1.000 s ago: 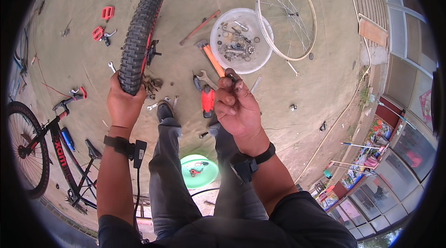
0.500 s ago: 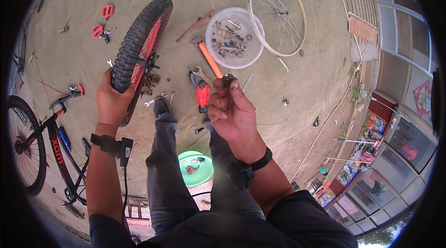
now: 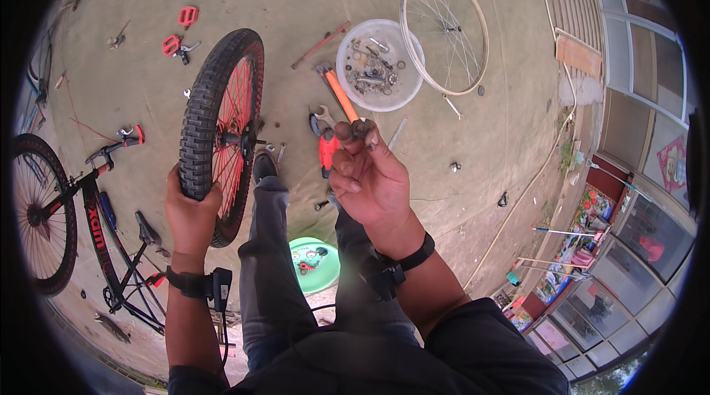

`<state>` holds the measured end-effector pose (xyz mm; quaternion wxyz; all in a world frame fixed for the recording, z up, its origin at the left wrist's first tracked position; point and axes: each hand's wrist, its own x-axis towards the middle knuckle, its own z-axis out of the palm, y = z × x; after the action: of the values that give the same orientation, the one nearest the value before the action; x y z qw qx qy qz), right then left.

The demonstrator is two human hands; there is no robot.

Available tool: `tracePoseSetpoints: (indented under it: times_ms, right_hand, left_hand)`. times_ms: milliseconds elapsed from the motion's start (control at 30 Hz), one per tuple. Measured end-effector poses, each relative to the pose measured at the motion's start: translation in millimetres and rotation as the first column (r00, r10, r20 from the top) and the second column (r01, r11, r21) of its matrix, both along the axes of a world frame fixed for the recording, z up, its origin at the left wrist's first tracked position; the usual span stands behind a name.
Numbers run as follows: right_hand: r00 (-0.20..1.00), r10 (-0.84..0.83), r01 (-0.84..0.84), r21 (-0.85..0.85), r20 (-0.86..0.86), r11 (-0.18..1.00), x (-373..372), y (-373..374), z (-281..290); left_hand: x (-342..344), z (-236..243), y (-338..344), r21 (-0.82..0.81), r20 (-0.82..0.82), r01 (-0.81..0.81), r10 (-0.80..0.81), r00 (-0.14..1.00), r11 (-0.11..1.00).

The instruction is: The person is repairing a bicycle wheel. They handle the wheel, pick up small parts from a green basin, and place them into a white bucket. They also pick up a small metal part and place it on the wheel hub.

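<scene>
My left hand (image 3: 192,210) is wrapped round the lower part of a knobbly black tyre (image 3: 198,121) on a bicycle wheel with red spokes. The wheel stands tilted, left of my legs, its hub (image 3: 235,139) showing. In front of me, my right hand (image 3: 376,182) is raised with thumb and fingertips pinching a small dark piece (image 3: 361,127), too small to name. Just beyond that hand lie an orange-handled hammer (image 3: 340,93) and a red and black tool (image 3: 328,152), with an open-ended spanner (image 3: 323,117) beside it.
A pale basin (image 3: 405,92) holds many small metal parts, and a bare spoked wheel (image 3: 482,40) leans on its rim. Red pedals (image 3: 188,16) lie far left. A black and red bicycle (image 3: 96,232) is at the left. Below me sits a green basin (image 3: 331,277).
My left hand has drawn the wheel nearer and turned it, so more of its spokes and hub show. My right hand holds its pinch almost in place.
</scene>
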<state>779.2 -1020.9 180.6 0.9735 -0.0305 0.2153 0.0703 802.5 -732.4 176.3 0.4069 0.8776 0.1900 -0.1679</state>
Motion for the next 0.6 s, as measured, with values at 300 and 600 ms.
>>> tracePoseSetpoints:
  times_ms: [300,600]
  right_hand:
    - [0.992,0.103,-0.095,-0.101,0.077,0.990,9,3,16]
    - [0.989,0.116,-0.108,-0.091,0.088,0.990,9,8,24]
  left_hand:
    - [-9,47,-2,-0.030,-0.006,-0.097,0.097,0.995,0.995]
    - [-16,72,-7,-0.026,0.013,-0.131,0.132,0.991,0.991]
